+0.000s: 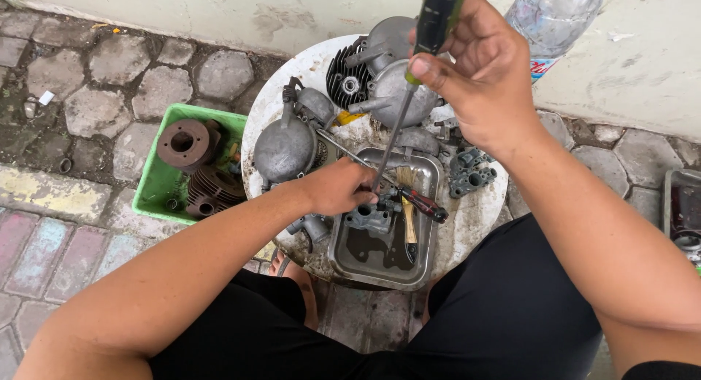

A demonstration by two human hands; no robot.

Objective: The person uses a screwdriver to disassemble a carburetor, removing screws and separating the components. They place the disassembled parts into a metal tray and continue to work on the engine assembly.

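1. Over the round white table (475, 219), your right hand (478, 73) is up high, fingers wrapped tight around the dark handle of a long screwdriver (398, 124); the top of that handle runs out of the picture.
2. Down goes the shaft, slanting to a tip that lands at the grey carburettor body (369, 216), and just where it bites is hidden behind your left hand.
3. Your left hand (336, 186) is closed on that carburettor body, pinning it over the metal tray (431, 172); most of the part sits under your fingers, so its shape is hard to read.
4. In the tray there's dark liquid, a brush (407, 212) with pale bristles and a second screwdriver with a red and black handle (423, 203), lying across each other.
5. Just right of the tray, another grey carburettor piece (471, 172) rests on the table.
6. Behind, engine covers and a finned cylinder head (345, 77) crowd the far edge, partly masked by your right hand.
7. Left of the table, a green crate (157, 179) holds rusty finned parts.
8. Top right, a clear plastic bottle (551, 15) is cut off by the frame.
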